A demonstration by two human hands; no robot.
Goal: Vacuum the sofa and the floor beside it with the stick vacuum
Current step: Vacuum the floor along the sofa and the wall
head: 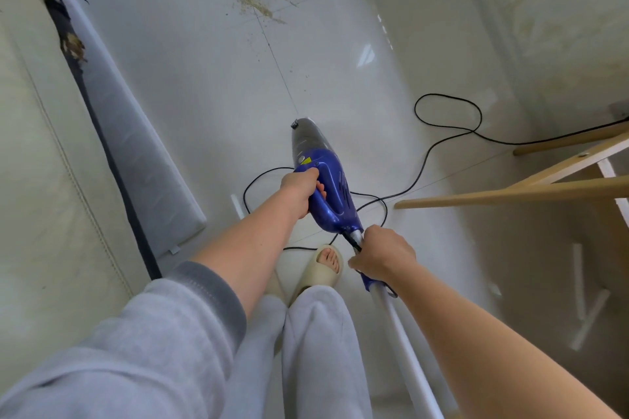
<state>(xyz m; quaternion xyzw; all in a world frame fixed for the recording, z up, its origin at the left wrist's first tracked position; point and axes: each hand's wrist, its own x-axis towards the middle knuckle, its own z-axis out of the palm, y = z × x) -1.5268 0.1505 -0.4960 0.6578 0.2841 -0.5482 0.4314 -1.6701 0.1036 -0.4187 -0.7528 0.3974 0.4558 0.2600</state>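
Seen from above, over a pale tiled floor (190, 85): blue stick vacuum (328, 187) held in the air between two bare arms, its grey nose pointing away toward a scatter of tan crumbs (255, 7) lying well ahead across a tile joint. Left hand (301, 192) curled round the loop handle on top of the blue body, fingers wrapped under the grip, grey sleeve pushed back to the elbow. Right hand (383, 257) closed round the silver neck where the body meets the white tube (405, 350), thumb and fingers clamped about it; tube running back and down past the right forearm and out of the bottom edge. Black power cord (442, 136) looping over the tiles beneath and to the right of the machine, trailing off under a light wooden table frame (510, 192) at right. Cream sofa (41, 160) along the left edge, a grey cushion panel (136, 153) leaning beside its dark base. Below the vacuum, a foot in a beige slipper (325, 269) and grey trouser legs.
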